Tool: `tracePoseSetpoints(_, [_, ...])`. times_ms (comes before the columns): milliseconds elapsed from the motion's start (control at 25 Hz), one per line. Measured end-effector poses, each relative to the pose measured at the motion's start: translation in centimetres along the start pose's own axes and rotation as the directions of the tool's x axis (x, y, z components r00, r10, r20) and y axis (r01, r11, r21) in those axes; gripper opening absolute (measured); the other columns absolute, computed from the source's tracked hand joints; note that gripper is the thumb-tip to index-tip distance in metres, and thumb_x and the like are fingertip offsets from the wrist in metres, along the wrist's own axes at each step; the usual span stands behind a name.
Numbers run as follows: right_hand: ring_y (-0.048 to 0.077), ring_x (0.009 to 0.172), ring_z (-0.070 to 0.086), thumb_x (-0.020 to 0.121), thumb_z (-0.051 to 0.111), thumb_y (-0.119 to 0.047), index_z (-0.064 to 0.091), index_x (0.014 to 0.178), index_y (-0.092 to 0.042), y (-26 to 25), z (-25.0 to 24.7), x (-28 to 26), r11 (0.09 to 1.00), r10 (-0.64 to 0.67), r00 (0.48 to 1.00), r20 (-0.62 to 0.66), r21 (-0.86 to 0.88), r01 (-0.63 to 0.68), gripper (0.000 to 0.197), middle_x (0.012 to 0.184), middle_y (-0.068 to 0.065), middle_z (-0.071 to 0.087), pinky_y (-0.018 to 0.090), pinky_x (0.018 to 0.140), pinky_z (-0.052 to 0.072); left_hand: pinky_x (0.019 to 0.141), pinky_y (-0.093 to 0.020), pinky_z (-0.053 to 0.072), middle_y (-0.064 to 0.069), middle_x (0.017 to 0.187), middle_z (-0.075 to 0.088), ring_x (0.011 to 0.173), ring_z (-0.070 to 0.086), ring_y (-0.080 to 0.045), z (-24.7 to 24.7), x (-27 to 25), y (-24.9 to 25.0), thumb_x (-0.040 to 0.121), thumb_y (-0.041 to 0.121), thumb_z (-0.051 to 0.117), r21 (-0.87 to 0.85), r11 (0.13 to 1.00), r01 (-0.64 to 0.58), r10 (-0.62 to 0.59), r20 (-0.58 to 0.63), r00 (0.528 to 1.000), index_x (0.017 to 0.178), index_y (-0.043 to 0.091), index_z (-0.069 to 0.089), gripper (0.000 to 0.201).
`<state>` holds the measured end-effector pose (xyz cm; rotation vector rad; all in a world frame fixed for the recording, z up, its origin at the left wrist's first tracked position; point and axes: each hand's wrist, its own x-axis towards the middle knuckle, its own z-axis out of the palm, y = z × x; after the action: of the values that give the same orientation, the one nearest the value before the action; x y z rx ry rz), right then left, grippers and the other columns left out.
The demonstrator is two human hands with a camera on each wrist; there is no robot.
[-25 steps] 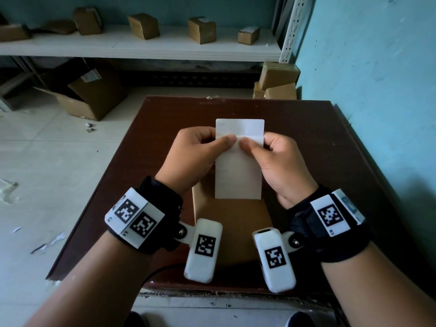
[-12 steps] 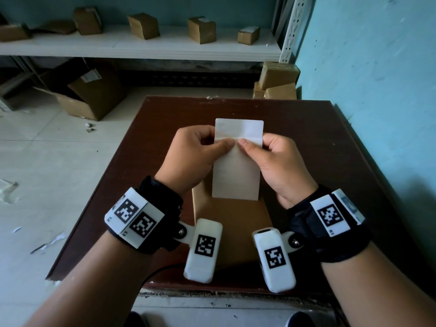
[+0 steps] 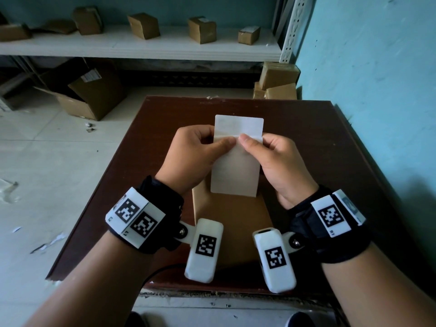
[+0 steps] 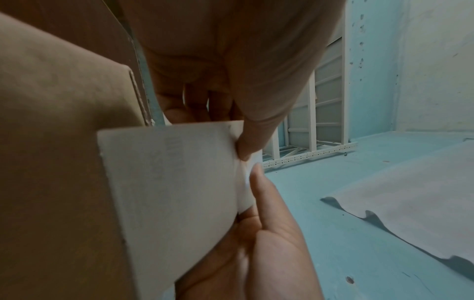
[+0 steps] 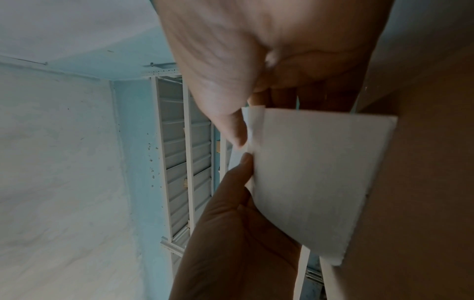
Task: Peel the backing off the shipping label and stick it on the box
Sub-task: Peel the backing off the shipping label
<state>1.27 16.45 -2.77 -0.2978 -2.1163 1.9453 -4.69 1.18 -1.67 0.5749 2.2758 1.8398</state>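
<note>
From the head view, the shipping label (image 3: 236, 161) is held upright above the cardboard box (image 3: 231, 223), which lies on the dark bench (image 3: 306, 142) at about 6 o'clock from the label. The left hand (image 3: 195, 156) and the right hand (image 3: 276, 161) each pinch the label near its upper third, thumb tips almost touching at the middle. A faint line runs across the label at thumb level, where the backing appears to be splitting. By this judgement the peel is only begun: most of the backing is yet to come off, and nothing is stuck on the box. Against the frames from a second before, the label has drifted slightly toward 9 o'clock, with both pinches as they were.

In the left wrist view, the label's lower face shows faint print, and a small pale flap lifts at the edge between the two thumbs, at 3 o'clock from the sheet's middle.

In the right wrist view, the same loosened strip curls at the label's 9 o'clock edge, pinched between both thumbs.
</note>
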Motion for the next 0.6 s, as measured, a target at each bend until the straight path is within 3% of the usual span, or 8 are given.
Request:
tracePoseSetpoints(120, [0.020, 0.085, 0.074, 0.091, 0.067, -0.030, 0.075, 0.094, -0.010, 0.09, -0.03, 0.04, 1.000, 0.003, 1.000, -0.002, -0.030, -0.004, 0.022, 0.090, 0.004, 0.077, 0.037, 0.076, 0.059, 0.077, -0.028, 0.061, 0.002, 0.103, 0.074, 0.092, 0.072, -0.009, -0.03, -0.08, -0.09, 0.089, 0.025, 0.069, -0.005, 1.000, -0.002, 0.002, 0.008, 1.000, 0.112, 0.010, 0.070, 0.027])
tracePoseSetpoints(320, [0.013, 0.082, 0.074, 0.092, 0.067, -0.025, 0.073, 0.092, -0.020, 0.08, -0.02, -0.02, 0.999, -0.038, 0.999, -0.022, -0.031, 0.037, 0.008, 0.089, -0.001, 0.077, 0.029, 0.070, 0.061, 0.071, -0.023, 0.059, 0.003, 0.097, 0.075, 0.087, 0.073, -0.008, 0.15, -0.01, -0.08, 0.088, 0.026, 0.070, -0.046, 0.998, 0.032, -0.031, 0.023, 0.999, 0.104, 0.013, 0.072, 0.020])
tracePoseSetpoints(440, [0.012, 0.083, 0.074, 0.092, 0.067, -0.025, 0.073, 0.095, -0.019, 0.04, -0.04, -0.13, 0.998, -0.056, 0.998, -0.018, -0.034, 0.055, 0.009, 0.091, -0.001, 0.077, 0.027, 0.069, 0.061, 0.069, -0.021, 0.058, 0.004, 0.094, 0.075, 0.085, 0.073, -0.007, 0.11, 0.01, -0.07, 0.088, 0.028, 0.069, -0.037, 0.999, 0.032, -0.032, 0.017, 0.999, 0.099, 0.015, 0.072, 0.017])
tracePoseSetpoints(600, [0.014, 0.084, 0.074, 0.092, 0.067, -0.022, 0.073, 0.092, -0.019, 0.15, 0.04, -0.12, 0.999, -0.050, 0.999, -0.013, -0.013, 0.050, 0.006, 0.091, 0.000, 0.077, 0.031, 0.072, 0.060, 0.074, -0.025, 0.060, 0.002, 0.099, 0.075, 0.089, 0.073, -0.010, 0.05, 0.07, -0.22, 0.088, 0.025, 0.069, -0.013, 1.000, 0.004, -0.004, 0.010, 1.000, 0.106, 0.010, 0.072, 0.024])
